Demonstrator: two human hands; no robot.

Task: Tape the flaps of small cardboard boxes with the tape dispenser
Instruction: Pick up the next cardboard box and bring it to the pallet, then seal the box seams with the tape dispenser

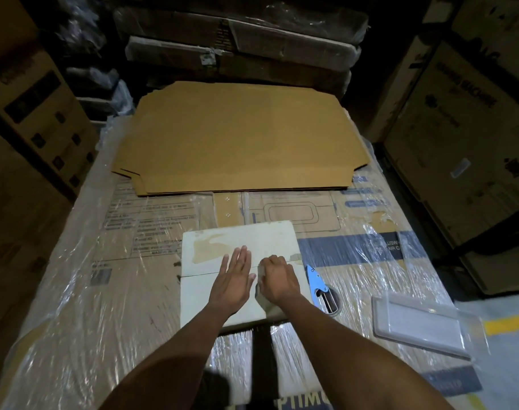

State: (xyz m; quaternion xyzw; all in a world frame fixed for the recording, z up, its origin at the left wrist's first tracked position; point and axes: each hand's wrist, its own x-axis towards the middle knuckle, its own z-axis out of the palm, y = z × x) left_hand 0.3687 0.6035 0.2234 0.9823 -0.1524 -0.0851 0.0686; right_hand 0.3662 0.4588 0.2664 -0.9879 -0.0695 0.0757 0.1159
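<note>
A small cream-white cardboard box point(237, 238) lies flat on a plastic-wrapped carton, its two flaps meeting in a seam that runs left to right. My left hand point(233, 279) rests flat across the seam near the box's middle, fingers straight, holding nothing. My right hand point(277, 281) sits just right of it on the seam, curled over a grey object that looks like the tape dispenser point(259, 291), which is mostly hidden. A short bit of brownish tape point(296, 257) shows at the box's right edge.
Blue-handled snips point(316, 282) lie right of the box beside an oval handle hole point(330, 301). A clear plastic tray point(418, 324) sits at the right. A large flat brown cardboard sheet point(240, 137) covers the far half. Stacked cartons point(459, 128) stand on both sides.
</note>
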